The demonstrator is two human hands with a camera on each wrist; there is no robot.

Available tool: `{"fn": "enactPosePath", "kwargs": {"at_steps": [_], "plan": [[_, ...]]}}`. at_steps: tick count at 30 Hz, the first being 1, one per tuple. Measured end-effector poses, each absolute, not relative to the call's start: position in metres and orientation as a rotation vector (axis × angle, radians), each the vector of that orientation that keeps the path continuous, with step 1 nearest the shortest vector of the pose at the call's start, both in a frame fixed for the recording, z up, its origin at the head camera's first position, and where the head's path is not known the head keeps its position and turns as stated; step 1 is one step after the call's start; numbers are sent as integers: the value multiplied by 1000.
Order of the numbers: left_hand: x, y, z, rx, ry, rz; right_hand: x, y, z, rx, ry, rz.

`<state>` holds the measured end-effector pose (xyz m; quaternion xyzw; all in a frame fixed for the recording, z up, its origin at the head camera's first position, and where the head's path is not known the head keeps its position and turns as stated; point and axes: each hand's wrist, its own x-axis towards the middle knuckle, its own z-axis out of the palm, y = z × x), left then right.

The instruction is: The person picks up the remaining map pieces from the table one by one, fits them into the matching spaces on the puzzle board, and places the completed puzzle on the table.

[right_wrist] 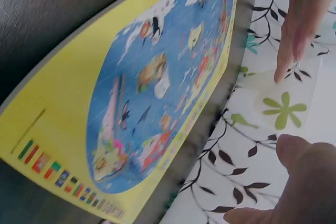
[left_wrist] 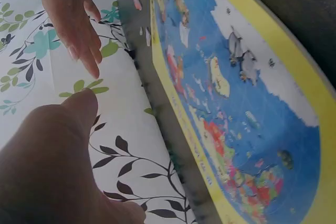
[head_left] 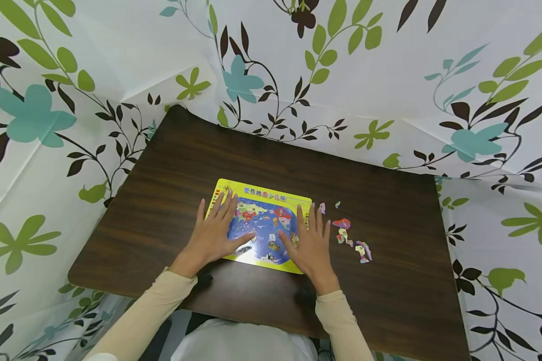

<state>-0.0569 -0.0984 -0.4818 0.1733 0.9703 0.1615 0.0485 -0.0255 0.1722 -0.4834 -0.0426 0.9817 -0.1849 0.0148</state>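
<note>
A world map jigsaw puzzle board (head_left: pixel 257 264) with a yellow border and blue oceans lies on the dark wooden table. Over its left part my left hand (head_left: pixel 213 234) is spread, fingers straight and thumb pointing inward. My right hand (head_left: pixel 310 248) is spread likewise across the right part. Both wrist views show the hands raised above the board, with nothing held; the left hand (left_wrist: pixel 52 150) and right hand (right_wrist: pixel 310 182) appear there close to their cameras. Parts of the board's left and right sides are hidden under the hands in the head view.
Several small loose puzzle pieces (head_left: pixel 342 224) lie scattered on the table to the right of the board. Brown table surface (head_left: pixel 162 200) extends around it. A white curtain (head_left: pixel 275 65) printed with leaves and flowers hangs behind and at the sides.
</note>
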Motion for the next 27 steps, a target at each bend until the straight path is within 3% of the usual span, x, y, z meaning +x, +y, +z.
{"fn": "enactPosePath", "kwargs": {"at_steps": [14,27], "plan": [[-40,-110,-515,484,2819,488,-50,214,-518,32,3148,-790],[-32,-115,-529,483,2828,547,-63,219,-527,345,3114,-914]]}}
